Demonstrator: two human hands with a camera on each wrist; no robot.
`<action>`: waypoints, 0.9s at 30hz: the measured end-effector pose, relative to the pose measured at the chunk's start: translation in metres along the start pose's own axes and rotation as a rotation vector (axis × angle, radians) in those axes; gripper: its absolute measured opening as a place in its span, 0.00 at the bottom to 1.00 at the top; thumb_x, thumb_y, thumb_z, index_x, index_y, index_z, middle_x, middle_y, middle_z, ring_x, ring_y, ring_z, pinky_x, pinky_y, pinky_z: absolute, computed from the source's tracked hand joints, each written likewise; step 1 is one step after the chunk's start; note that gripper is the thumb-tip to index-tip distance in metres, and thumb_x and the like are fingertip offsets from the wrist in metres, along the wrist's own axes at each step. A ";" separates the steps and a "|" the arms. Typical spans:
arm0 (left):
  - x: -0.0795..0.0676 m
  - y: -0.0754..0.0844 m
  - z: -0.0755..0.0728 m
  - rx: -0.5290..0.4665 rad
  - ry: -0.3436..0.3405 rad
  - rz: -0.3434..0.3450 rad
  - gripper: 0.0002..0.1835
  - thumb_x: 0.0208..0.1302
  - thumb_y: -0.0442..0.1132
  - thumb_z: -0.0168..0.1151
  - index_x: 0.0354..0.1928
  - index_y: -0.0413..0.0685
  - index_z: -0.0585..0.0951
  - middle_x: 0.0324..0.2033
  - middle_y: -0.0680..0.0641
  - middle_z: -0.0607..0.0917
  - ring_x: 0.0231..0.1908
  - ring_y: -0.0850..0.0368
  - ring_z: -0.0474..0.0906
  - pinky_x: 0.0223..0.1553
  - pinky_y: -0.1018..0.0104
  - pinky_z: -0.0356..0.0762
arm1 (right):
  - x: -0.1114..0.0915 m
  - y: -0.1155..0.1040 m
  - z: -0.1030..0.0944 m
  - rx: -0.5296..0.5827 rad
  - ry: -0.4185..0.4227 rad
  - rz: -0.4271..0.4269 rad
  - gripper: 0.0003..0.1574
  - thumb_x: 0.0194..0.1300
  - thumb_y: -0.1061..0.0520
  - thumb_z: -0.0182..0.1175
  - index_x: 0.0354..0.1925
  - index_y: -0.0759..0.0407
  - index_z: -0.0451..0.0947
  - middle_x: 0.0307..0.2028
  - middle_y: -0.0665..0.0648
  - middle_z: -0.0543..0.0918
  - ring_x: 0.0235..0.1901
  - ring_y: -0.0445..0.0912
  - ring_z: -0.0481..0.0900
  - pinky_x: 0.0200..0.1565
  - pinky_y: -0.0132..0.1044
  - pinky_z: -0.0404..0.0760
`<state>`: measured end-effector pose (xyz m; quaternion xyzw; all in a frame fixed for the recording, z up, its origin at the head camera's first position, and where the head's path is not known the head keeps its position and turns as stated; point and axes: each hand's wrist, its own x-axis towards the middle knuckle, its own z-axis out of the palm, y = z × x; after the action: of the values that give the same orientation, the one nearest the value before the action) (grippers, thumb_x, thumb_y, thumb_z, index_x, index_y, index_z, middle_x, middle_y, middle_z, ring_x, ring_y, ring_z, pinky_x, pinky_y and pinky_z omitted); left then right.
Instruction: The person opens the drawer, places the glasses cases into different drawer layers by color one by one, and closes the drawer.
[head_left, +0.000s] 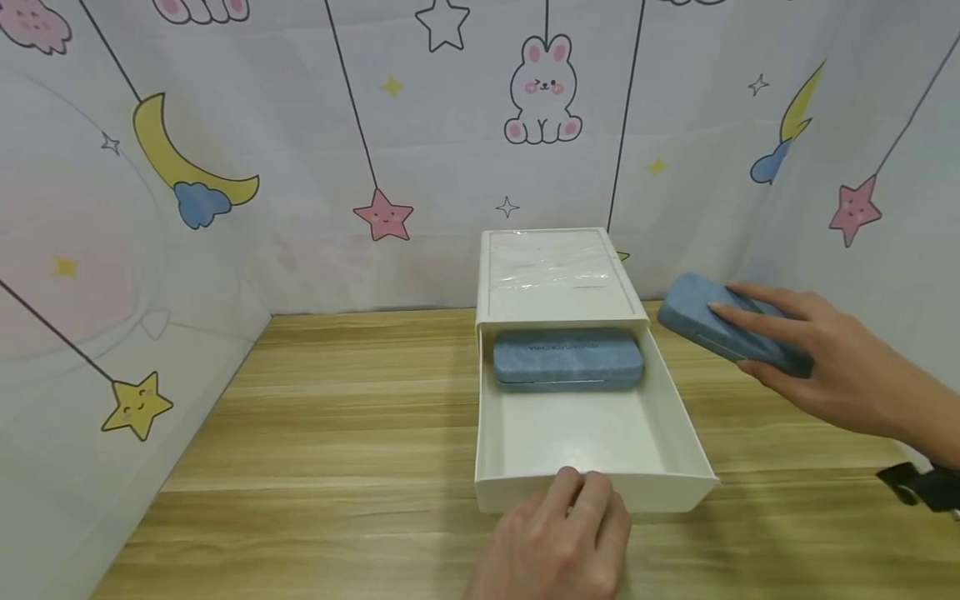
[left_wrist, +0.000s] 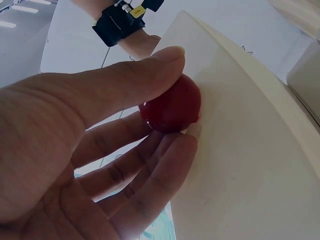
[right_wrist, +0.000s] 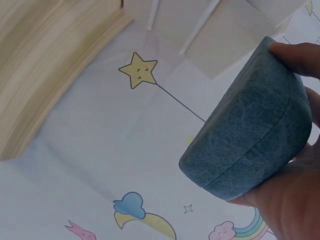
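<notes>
A white drawer is pulled out of its white box. At its front my left hand pinches a round red knob between thumb and fingers; the head view hides that knob behind the hand. Inside the drawer, against the back, lies a blue glasses case with small dark lettering on top. My right hand grips a second blue glasses case, held in the air to the right of the box. In the right wrist view, the rounded end of this held case shows a closed seam.
The box stands on a wood-grain table, near the back edge. Behind and at both sides hangs a white curtain printed with stars, moons and a rabbit. A dark band circles the right wrist.
</notes>
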<state>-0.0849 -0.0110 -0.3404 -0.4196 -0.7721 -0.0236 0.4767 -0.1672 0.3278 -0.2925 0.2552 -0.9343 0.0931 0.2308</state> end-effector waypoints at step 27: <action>0.000 0.001 0.002 -0.005 0.017 -0.003 0.21 0.71 0.27 0.41 0.32 0.47 0.85 0.28 0.53 0.75 0.26 0.63 0.69 0.20 0.78 0.70 | 0.018 -0.051 -0.020 0.016 0.010 -0.174 0.55 0.45 0.63 0.79 0.70 0.39 0.73 0.73 0.54 0.70 0.64 0.54 0.72 0.61 0.15 0.55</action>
<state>-0.0856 -0.0097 -0.3413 -0.4193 -0.7687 -0.0301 0.4821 -0.1471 0.2823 -0.2635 0.3366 -0.9067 0.0817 0.2408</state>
